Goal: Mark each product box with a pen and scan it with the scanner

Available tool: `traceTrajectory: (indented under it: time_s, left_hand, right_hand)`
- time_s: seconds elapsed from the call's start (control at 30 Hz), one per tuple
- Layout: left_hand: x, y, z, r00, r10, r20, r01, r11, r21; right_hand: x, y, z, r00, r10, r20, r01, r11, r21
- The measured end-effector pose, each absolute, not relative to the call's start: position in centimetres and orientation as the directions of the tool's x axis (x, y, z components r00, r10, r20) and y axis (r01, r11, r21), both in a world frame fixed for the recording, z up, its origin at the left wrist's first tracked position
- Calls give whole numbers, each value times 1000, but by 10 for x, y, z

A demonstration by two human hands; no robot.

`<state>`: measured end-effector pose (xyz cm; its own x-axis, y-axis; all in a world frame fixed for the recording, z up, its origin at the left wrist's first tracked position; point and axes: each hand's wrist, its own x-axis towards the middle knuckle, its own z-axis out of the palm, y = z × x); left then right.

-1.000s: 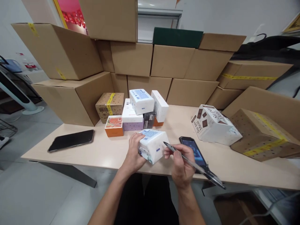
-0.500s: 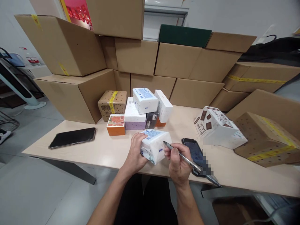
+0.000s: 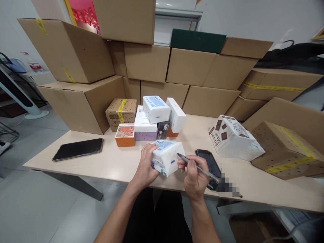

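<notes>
My left hand point(image 3: 146, 165) is wrapped round the left side of a white and blue plastic-wrapped tissue pack point(image 3: 168, 157), which is tilted near the table's front edge. In my right hand point(image 3: 194, 173) I hold a grey pen point(image 3: 199, 167), its tip at the end face of the pack, near a small blue mark. Whether the tip touches the wrapping I cannot tell. Behind the pack, a similar tissue pack point(image 3: 156, 109) lies on a white box point(image 3: 145, 121), beside an upright white box point(image 3: 176, 114). A black handheld device point(image 3: 209, 158) lies just beyond my right hand.
A phone point(image 3: 78, 149) lies on the table point(image 3: 118, 168) at left. An orange box point(image 3: 125, 135) and a dotted carton point(image 3: 121, 113) stand behind it. At right are a white printed box point(image 3: 234, 138) and a taped carton point(image 3: 283, 148). Large cardboard boxes point(image 3: 146, 62) wall the back.
The pen's rear end has swung slightly, and its tip has shifted a little to the right on the pack's end face. My left hand and the pack stay almost still.
</notes>
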<state>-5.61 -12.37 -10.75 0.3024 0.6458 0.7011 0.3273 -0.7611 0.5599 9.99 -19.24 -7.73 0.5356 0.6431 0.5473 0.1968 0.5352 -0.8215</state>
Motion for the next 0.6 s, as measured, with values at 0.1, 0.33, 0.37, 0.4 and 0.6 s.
traceTrajectory:
  time_s: [0.1,0.33,0.37,0.4,0.6]
  left_hand:
    - [-57,-124,-109,299,657,692,327,-752,572]
    - [-57,-124,-111,308,665,680,316,-746,586]
    - [-57,-124,-111,312,670,674,316,-742,591]
    - [-57,-124,-110,313,678,665,317,-735,599]
    - [-57,-129,-110,288,749,596,342,-662,667]
  right_hand:
    - [109,-192,-75,665,535,521,179,563,-807]
    - [160,-190,-89,230,781,580,851,127,-509]
    - [164,-189,-90,155,838,523,911,83,-403]
    - [165,-188,-91,112,883,457,951,38,-307]
    - [160,-175,-85,57,975,215,998,-63,22]
